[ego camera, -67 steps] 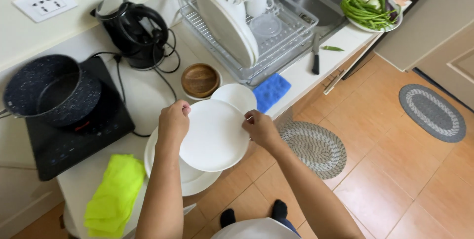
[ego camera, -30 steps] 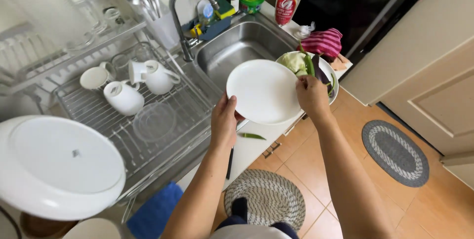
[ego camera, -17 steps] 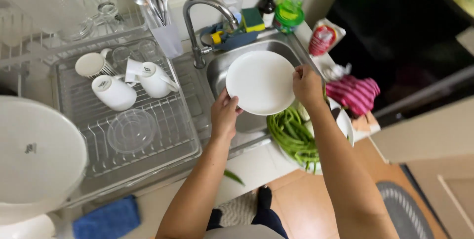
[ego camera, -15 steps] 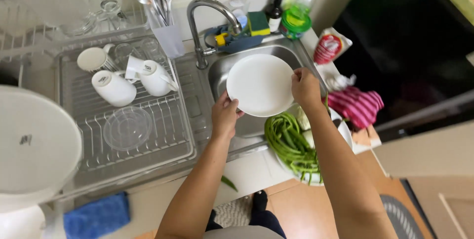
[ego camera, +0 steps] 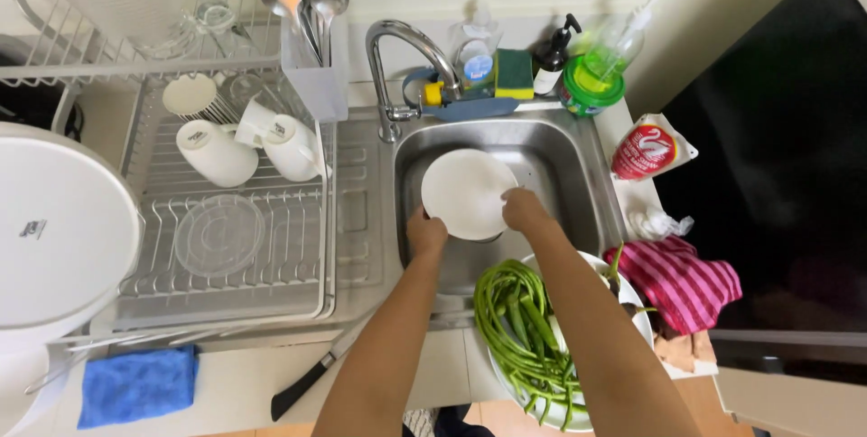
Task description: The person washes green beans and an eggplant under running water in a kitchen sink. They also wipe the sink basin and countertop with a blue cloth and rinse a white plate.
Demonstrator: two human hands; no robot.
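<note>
A round white plate [ego camera: 467, 191] is down inside the steel sink [ego camera: 560, 162], held by both of my hands. My left hand [ego camera: 425, 231] grips its lower left rim. My right hand [ego camera: 524, 209] grips its right rim. The curved tap [ego camera: 400, 49] stands behind the sink at its left. Whether the plate rests on the sink bottom I cannot tell.
A bowl of long green beans [ego camera: 522, 333] sits at the sink's front edge under my right arm. A dish rack [ego camera: 226, 211] with white mugs is to the left, a knife [ego camera: 318, 374] and blue cloth [ego camera: 135, 385] on the counter, soap bottles [ego camera: 596, 62] behind, a striped cloth [ego camera: 675, 282] at right.
I carried the plate from the counter past the rack to the sink. In the last half second both hands lowered it into the basin.
</note>
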